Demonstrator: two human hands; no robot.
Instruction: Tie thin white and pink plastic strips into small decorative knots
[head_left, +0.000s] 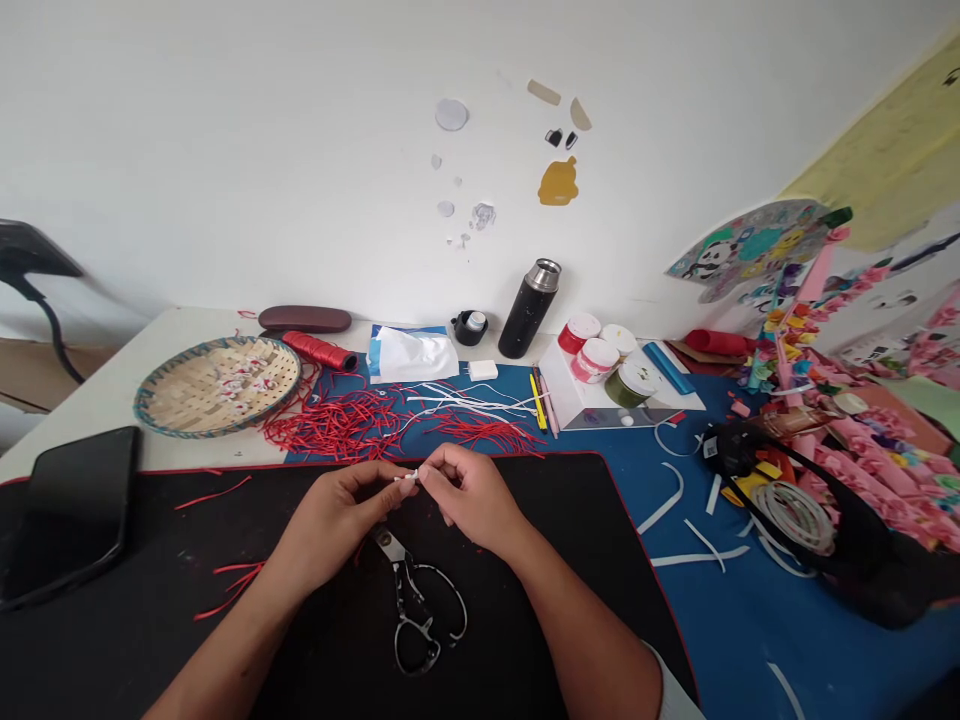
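Note:
Between my fingertips is a small white knotted piece of cord (407, 478) with a trace of red. My left hand (349, 510) pinches it between thumb and forefinger. From the other side my right hand (466, 495) also closes on it, fingers curled, and its exact grip is partly hidden. Just below my hands a pair of scissors (411, 620) lies on the black mat (540, 610), handles toward me. Beyond my hands are a pile of cut red cords (341, 425) and several white cords (457, 400).
A woven basket (180, 390) holding small red-and-white pieces stands left, near a red thread spool (319, 352) and a dark phone (71, 510). At the back are a black thermos (529, 310) and paint jars (596, 360). Cables and pink paper flowers crowd the right.

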